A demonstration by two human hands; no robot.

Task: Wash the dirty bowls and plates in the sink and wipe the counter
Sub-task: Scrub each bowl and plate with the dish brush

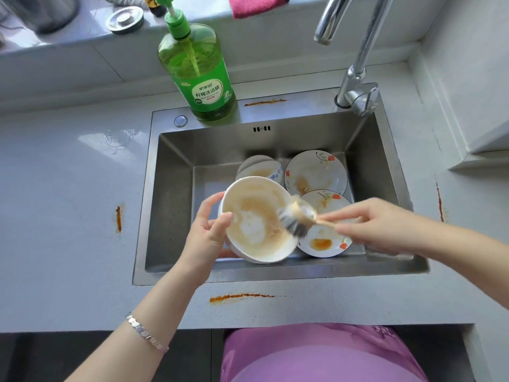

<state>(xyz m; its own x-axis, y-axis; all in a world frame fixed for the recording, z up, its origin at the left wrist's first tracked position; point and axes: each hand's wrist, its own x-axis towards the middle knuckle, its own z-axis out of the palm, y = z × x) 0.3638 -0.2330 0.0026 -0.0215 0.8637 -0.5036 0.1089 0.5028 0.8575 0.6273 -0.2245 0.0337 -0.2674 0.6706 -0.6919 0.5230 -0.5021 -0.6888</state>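
Observation:
My left hand [210, 232] grips a white bowl [254, 224] by its left rim, tilted toward me over the steel sink [170, 188]; brown residue coats its inside. My right hand [369, 224] pinches the wooden handle of a steel-wool scrubbing brush [296, 217], whose blurred head touches the bowl's right inner wall. Below in the sink lie two flowered plates: one [316, 172] with brown smears, one [325, 244] with an orange stain. A second dirty bowl [259, 168] sits behind the held bowl.
A green dish-soap pump bottle [198, 75] stands on the sink's back ledge, the faucet [355, 78] at back right. Orange stains mark the counter at the left [119, 219], front [239, 297], right [440, 205] and the back ledge [265, 102]. A pink cloth [257, 5] lies on the sill.

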